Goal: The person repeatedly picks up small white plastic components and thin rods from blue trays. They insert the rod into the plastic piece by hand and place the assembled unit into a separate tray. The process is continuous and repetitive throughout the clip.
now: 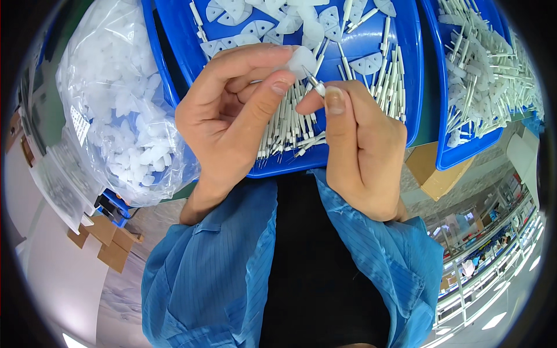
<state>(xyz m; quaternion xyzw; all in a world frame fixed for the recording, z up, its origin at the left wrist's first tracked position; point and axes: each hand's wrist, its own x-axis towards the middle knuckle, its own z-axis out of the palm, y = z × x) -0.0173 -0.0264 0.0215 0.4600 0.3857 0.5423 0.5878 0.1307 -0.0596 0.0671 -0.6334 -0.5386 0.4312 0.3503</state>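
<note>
Between the thumb and fingers of my left hand (232,104) is a small white translucent plastic piece (301,61). My right hand (362,136) pinches a thin white rod with a metal tip (314,82); the tip points at the plastic piece and seems to meet it, though exact contact is hard to tell. Both hands are above a blue tray (413,75). Beneath them in the tray lie many white rods with thin metal ends (290,124). Toward its far side are flat white fan-shaped pieces with small holes (331,23).
At the left stands a clear plastic bag (130,110) full of small white pieces. To the right, a second blue tray (458,155) holds a heap of rods and white pieces. A cardboard box (438,174) sits below that tray. Shelving (493,249) runs along the lower right.
</note>
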